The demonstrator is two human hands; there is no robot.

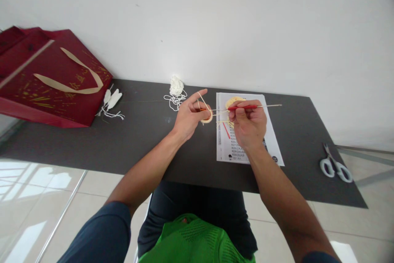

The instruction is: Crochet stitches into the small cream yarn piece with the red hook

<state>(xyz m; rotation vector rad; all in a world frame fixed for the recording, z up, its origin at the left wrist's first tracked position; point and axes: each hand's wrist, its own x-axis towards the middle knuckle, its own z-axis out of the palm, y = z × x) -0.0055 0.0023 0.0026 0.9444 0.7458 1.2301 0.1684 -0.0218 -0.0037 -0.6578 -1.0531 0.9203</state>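
A small cream crochet piece (207, 120) is pinched in my left hand (191, 114), with yarn looped over the raised index finger. My right hand (248, 125) grips a crochet hook (243, 107) by its red handle. The hook's metal shaft points left and meets the crochet piece at my left fingertips. Strands of cream yarn run between the two hands. Behind my right hand, a yellowish ball of yarn (234, 101) lies on a printed pattern sheet (267, 148), partly hidden. A thin red stick (226, 130) rests on the same sheet.
Grey-white scissors (335, 166) lie at the table's right end. White yarn (176, 86) sits in a loose heap near the wall. A dark red gift bag (55, 78) stands at the left, beside white crocheted pieces (112, 99). The dark table (138, 144) meets the wall behind.
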